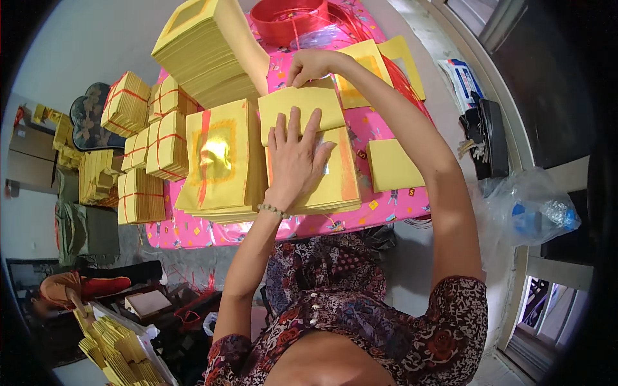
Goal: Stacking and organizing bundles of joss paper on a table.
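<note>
My left hand, a beaded bracelet at its wrist, presses flat with fingers spread across a folded yellow paper sheet. That sheet lies over a stack of yellow paper with an orange band. At the sheet's far edge, the fingers of my right hand are curled together and appear to pinch the paper; the fingertips are partly hidden. Beside my left hand stands a stack of yellow sheets with a gold foil square and a red stripe.
Red-tied yellow bundles and a tall paper stack stand left. Far back is a red round basket; red strings lie right. A yellow block rests on the pink tablecloth. Another person is lower left.
</note>
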`<state>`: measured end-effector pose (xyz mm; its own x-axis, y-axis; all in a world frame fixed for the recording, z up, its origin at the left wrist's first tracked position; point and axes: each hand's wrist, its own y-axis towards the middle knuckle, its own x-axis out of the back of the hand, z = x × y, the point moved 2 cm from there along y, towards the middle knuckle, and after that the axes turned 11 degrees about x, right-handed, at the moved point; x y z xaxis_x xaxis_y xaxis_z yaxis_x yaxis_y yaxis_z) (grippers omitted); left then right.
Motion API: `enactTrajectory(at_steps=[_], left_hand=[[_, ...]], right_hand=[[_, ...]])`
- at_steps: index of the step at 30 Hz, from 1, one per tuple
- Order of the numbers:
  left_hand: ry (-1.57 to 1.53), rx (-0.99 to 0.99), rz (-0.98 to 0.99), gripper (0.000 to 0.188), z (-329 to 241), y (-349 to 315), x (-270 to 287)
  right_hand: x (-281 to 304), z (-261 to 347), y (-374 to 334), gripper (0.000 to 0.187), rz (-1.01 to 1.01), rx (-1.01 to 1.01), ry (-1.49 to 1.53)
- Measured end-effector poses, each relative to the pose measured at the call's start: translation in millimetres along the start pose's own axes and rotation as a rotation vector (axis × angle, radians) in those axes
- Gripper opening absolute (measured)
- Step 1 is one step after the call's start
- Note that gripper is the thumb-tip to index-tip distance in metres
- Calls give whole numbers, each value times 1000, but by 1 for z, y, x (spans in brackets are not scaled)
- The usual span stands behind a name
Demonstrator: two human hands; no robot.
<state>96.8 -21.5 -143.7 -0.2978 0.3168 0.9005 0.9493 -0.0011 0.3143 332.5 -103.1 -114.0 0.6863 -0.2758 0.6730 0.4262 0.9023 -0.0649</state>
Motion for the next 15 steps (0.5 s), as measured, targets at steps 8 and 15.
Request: enactTrajectory(at_steps=[8,15], left_hand=[[-15,-23,9,63,1,0,2],[-32,-5,23,61,0,0,2]], right_hand=[[1,14,-8,26,-22,-38,20],[0,13,-8,25,-47,-20,-64]])
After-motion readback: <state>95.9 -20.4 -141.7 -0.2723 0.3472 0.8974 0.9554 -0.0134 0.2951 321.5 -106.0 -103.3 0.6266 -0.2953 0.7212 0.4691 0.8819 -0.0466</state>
